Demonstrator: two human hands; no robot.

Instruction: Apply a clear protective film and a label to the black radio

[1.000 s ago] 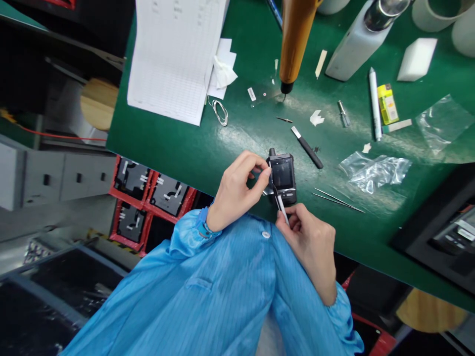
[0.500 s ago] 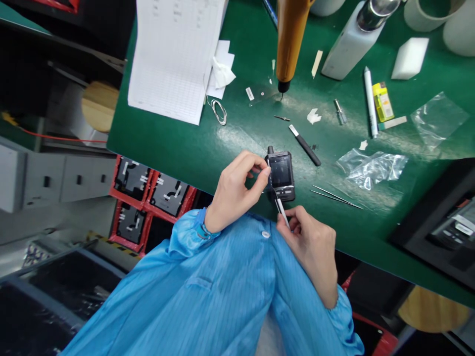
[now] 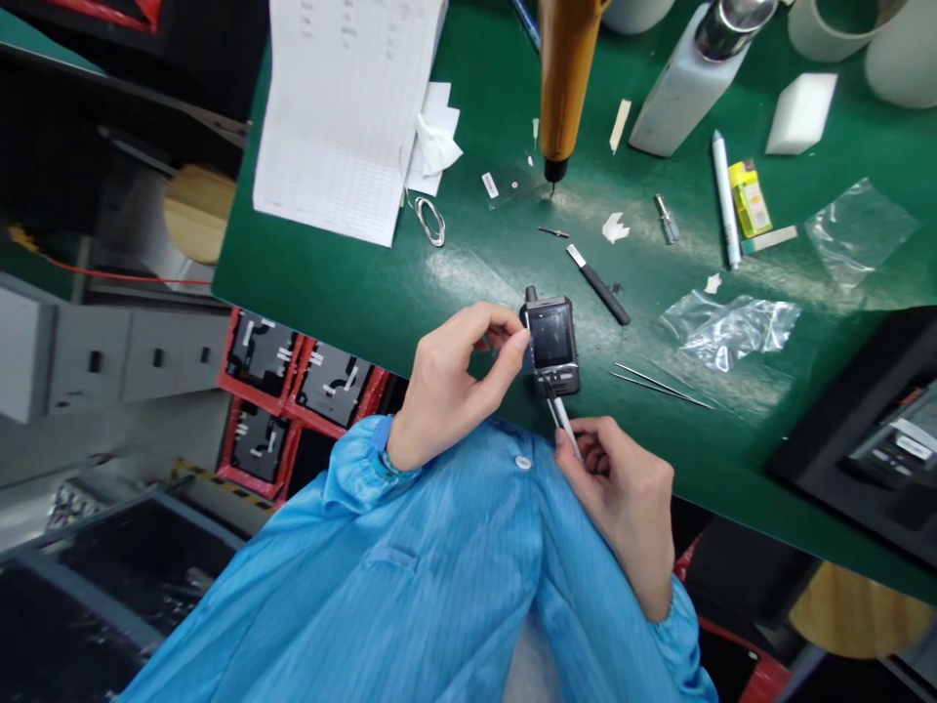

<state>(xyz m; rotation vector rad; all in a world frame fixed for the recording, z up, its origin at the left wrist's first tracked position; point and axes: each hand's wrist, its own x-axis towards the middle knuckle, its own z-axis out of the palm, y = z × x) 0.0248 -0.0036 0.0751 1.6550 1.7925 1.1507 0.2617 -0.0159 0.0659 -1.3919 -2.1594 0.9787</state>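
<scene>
A small black handheld device with a screen and a stubby antenna (image 3: 552,337) lies near the table's front edge, screen up. My left hand (image 3: 465,376) is at its left side, thumb and forefinger pinched together by the device's edge; what they hold, if anything, is too small to make out. In my right hand (image 3: 619,488) is a pair of tweezers (image 3: 563,418) with pale arms and dark tips. Those tips reach the lower left corner of the device, below its buttons; whether they grip anything there is unclear.
An orange electric screwdriver (image 3: 563,88) hangs above the green table. Behind the device lie a black-handled blade tool (image 3: 598,285) and a screwdriver bit (image 3: 553,232). Thin metal tweezers (image 3: 659,384) and plastic bags (image 3: 732,327) are to the right. Paper sheets (image 3: 344,117) lie at the left.
My right hand has shifted slightly right and down, and the tweezers' tips now lie over the device's lower left corner. My left hand has moved a little left, still pinched.
</scene>
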